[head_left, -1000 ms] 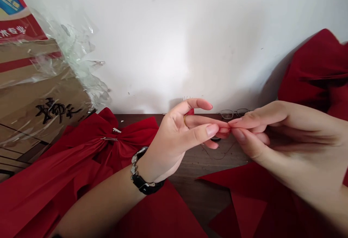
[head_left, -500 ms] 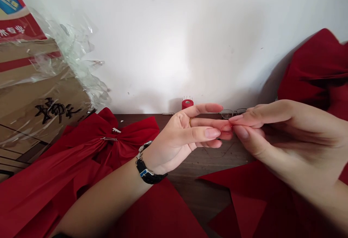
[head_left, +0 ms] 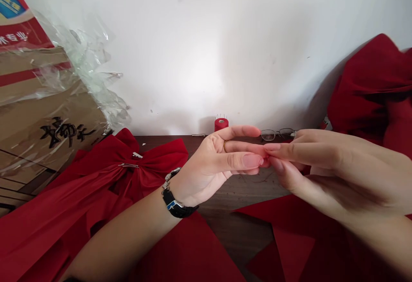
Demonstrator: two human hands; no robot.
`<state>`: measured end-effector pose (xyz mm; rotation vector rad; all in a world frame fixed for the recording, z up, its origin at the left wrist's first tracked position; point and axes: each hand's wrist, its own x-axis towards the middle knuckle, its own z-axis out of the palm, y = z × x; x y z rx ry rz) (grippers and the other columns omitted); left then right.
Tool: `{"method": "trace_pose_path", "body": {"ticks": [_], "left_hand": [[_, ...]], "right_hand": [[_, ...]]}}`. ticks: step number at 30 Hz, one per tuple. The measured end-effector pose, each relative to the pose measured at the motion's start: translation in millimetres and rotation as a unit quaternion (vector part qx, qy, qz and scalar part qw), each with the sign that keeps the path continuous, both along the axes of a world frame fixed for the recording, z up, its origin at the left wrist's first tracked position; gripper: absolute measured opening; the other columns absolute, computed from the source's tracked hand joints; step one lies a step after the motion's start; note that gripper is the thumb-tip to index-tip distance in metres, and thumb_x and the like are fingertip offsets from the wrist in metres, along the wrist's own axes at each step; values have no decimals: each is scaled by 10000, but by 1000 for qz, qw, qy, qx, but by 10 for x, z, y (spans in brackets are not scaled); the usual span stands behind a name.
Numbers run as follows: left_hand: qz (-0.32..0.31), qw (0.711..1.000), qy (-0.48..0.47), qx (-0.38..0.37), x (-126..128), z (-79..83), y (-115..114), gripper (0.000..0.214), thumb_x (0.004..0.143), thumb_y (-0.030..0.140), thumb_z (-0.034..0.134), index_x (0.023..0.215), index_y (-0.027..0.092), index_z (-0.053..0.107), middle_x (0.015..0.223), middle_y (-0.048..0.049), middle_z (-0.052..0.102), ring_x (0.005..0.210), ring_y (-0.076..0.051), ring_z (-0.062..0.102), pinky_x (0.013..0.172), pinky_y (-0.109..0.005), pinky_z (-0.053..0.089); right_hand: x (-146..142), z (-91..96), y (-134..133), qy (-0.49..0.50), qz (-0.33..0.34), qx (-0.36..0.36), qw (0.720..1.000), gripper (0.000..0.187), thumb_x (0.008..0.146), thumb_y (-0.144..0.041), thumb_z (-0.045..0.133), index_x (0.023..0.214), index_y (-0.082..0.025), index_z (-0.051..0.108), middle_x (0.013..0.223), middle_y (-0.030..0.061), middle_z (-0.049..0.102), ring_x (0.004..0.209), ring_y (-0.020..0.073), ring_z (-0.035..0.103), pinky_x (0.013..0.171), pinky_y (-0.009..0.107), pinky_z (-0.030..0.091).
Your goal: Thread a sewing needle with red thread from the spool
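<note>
My left hand, with a ring and a black-strapped watch, is held out above the dark wooden table. Its thumb presses on the fingers, and a bit of red thread shows at the thumb tip. From the other side my right hand meets it, thumb and forefinger pinched around the same thread. Most of the thread is hidden between the fingertips; a faint strand hangs below. Behind the hands stands a red thread spool with several needles stuck in its top.
At left lies a red fabric bow with metal clips. A cardboard box with clear plastic rises beside it. Eyeglasses lie by the wall. Red cloth covers the front right; another red bow leans at right.
My right hand has shifted slightly left and down. My left thumb has closed onto the fingers, and the small red thread loop seen before is now mostly covered.
</note>
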<state>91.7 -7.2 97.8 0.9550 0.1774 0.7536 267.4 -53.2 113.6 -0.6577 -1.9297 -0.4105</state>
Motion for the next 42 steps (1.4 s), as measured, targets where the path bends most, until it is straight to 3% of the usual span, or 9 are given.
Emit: {"method": "trace_pose_path", "body": {"ticks": [11,14,22,29,35,42], "left_hand": [[0,1000,-10,13,-12,7,-4,307,776,18,681,1041,171,661,871,14,772,764,-74,712,690,-137,546],[9,1000,-4,19,-11,4,-2,324,762,23,701,1041,184,663,867,17,771,763,-75,707,693,-146,541],[33,999,10,11,-14,-2,9,306,749,54,737,1014,196,677,817,28,765,736,-69,701,730,-153,516],[50,999,13,13,2,4,4,301,726,94,773,992,195,674,788,37,760,706,-69,691,700,-154,503],[62,998,9,19,14,13,-2,272,743,84,747,978,185,654,786,27,751,718,-79,690,681,-157,514],[77,996,20,35,20,7,-5,255,746,84,725,945,196,612,766,36,727,707,-91,675,742,-210,528]], "right_hand": [[21,19,6,-33,-49,32,998,122,813,-77,658,861,-188,677,561,-7,604,470,102,529,456,246,451],[34,38,9,-49,-31,57,997,126,791,-78,669,834,-196,681,532,-21,591,429,92,510,409,234,431],[15,28,6,-59,-43,51,996,277,792,-53,658,949,-278,693,562,-39,615,462,121,566,444,261,470],[52,31,50,-84,-16,105,991,123,803,-101,676,879,-189,716,526,-19,601,460,125,570,423,270,472],[1,45,27,-76,-45,93,992,189,783,-49,672,873,-211,709,491,-42,561,439,106,545,425,252,453],[0,41,25,-62,-24,55,996,259,765,-35,664,905,-246,716,496,-43,539,410,101,499,401,258,397]]}}
